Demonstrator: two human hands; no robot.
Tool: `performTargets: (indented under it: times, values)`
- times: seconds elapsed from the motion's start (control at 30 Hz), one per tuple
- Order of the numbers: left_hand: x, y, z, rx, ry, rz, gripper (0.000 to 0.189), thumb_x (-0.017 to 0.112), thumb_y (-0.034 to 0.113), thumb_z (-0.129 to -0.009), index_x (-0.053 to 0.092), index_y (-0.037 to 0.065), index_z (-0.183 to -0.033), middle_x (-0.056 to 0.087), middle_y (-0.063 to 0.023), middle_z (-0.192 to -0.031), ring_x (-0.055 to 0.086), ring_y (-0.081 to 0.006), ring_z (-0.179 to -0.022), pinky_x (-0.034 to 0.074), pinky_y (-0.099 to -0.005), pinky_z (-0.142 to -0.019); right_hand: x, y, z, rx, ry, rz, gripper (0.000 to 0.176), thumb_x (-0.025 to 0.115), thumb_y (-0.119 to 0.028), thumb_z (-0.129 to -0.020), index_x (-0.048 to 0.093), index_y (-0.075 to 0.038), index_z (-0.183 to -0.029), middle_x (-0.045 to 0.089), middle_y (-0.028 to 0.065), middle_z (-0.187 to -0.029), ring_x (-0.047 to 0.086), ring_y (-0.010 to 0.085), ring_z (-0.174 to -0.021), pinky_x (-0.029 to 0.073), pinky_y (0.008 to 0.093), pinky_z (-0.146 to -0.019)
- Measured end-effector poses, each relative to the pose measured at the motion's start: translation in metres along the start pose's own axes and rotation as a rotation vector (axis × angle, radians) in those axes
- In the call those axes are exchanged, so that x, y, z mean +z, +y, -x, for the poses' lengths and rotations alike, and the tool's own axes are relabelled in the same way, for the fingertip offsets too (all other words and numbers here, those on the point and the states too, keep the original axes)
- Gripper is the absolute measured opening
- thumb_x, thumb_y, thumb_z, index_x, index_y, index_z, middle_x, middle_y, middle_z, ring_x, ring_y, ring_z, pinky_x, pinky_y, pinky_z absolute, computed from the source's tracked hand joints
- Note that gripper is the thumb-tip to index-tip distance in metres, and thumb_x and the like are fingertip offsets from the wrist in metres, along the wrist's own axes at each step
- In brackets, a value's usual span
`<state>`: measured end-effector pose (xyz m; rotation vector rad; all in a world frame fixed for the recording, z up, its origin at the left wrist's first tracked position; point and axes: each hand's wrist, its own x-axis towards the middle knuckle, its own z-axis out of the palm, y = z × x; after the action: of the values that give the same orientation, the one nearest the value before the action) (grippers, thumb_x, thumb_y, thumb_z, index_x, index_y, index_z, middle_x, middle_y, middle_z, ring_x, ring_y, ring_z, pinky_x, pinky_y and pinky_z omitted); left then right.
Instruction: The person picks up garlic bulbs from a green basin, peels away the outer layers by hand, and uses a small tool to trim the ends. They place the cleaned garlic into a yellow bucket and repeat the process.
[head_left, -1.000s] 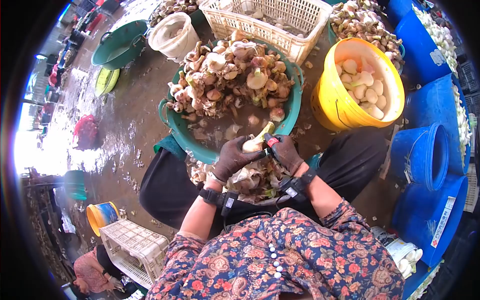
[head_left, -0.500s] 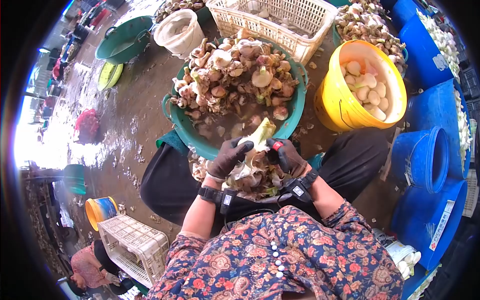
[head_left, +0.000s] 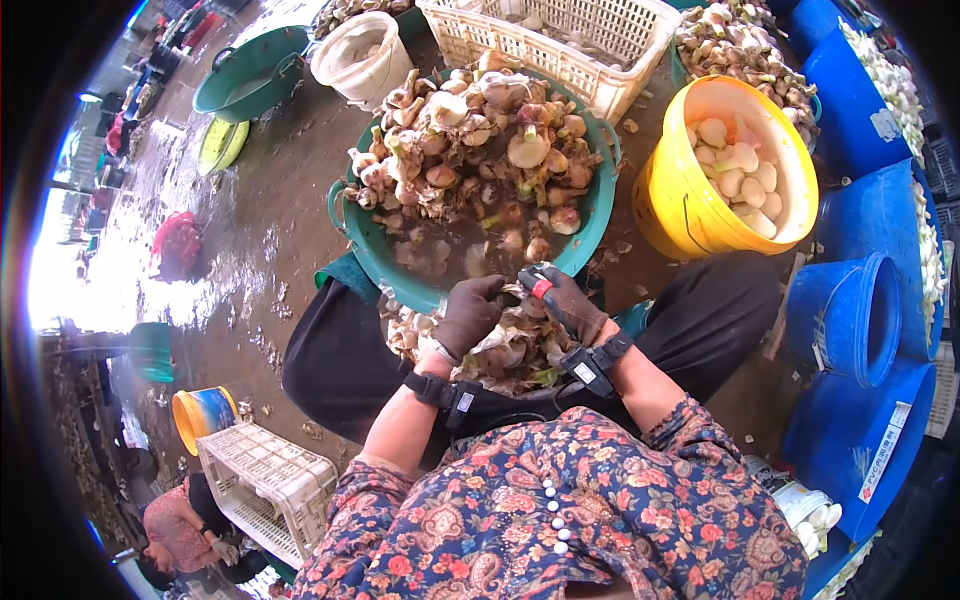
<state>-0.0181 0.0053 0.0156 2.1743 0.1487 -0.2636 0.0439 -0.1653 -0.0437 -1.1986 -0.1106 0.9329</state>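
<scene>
My left hand (head_left: 470, 317), in a dark glove, and my right hand (head_left: 565, 300), gloved with a red band on one finger, meet at the near rim of a green basin (head_left: 347, 225). Both hands are closed on a pale bulb, mostly hidden between the fingers. Below them, a heap of peeled husks (head_left: 510, 352) lies in front of my lap. The basin holds murky water and a pile of unpeeled bulbs (head_left: 470, 140).
A yellow bucket (head_left: 665, 200) of peeled bulbs stands right of the basin. Beyond are a white crate (head_left: 600, 85) and white bucket (head_left: 360, 62). Blue containers (head_left: 840, 310) line the right. A co-worker (head_left: 180, 525) and another crate (head_left: 270, 480) are lower left.
The pale leafy stalk that stuck up between my hands no longer shows. My right hand has turned and moved slightly up and left, its fingers now over the basin rim.
</scene>
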Motion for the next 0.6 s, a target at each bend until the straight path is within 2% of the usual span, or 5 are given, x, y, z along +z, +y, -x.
performTargets:
  times: [0.1,0.3,0.37,0.43,0.6]
  values:
    - [0.005,-0.015,-0.003,-0.291,-0.053,0.868,0.024,0.059,0.014,-0.087,0.061,-0.001,-0.106,0.065,-0.0048,-0.09,0.058,-0.0057,-0.074,0.047,-0.0238,-0.065,-0.003,-0.019,0.008,-0.02,-0.081,-0.063,0.031,0.06,-0.019,-0.086,0.055,-0.004,-0.112,0.057,0.0002,-0.094,0.051,0.0079,-0.082,0.043,0.0227,-0.072]
    - [-0.021,0.0,0.015,0.148,0.182,0.114,0.027,0.056,0.01,-0.087,0.057,-0.003,-0.111,0.064,-0.0158,-0.096,0.063,-0.0225,-0.087,0.049,-0.031,-0.075,0.013,-0.034,0.018,-0.174,-0.153,-0.07,0.056,0.068,-0.013,-0.072,0.049,-0.002,-0.123,0.052,0.009,-0.12,0.049,0.0176,-0.109,0.037,0.028,-0.095]
    - [-0.016,-0.011,0.008,0.145,0.193,0.081,0.028,0.046,0.022,-0.095,0.062,-0.001,-0.098,0.066,-0.006,-0.086,0.06,-0.0135,-0.073,0.046,-0.0275,-0.066,0.024,-0.033,0.022,-0.72,0.089,0.991,0.055,0.069,-0.011,-0.069,0.051,-0.004,-0.121,0.052,0.0127,-0.119,0.051,0.0233,-0.107,0.037,0.03,-0.095]
    - [-0.007,-0.021,0.0,-0.375,0.046,0.921,0.024,0.053,0.02,-0.091,0.064,0.0,-0.095,0.064,-0.0025,-0.084,0.057,-0.0103,-0.07,0.045,-0.0239,-0.064,0.024,-0.013,0.015,-0.773,0.106,1.086,0.042,0.067,-0.013,-0.072,0.057,-0.004,-0.112,0.052,0.017,-0.115,0.052,0.0274,-0.103,0.039,0.0324,-0.093]
    - [-0.021,-0.01,0.023,-0.122,0.185,0.885,0.016,0.06,0.012,-0.085,0.064,0.003,-0.097,0.062,0.0006,-0.081,0.054,-0.0099,-0.077,0.041,-0.0234,-0.066,-0.011,0.01,-0.005,-0.126,0.393,-0.134,0.031,0.071,-0.027,-0.077,0.06,-0.002,-0.092,0.062,0.0058,-0.087,0.058,0.0172,-0.077,0.047,0.0273,-0.072]
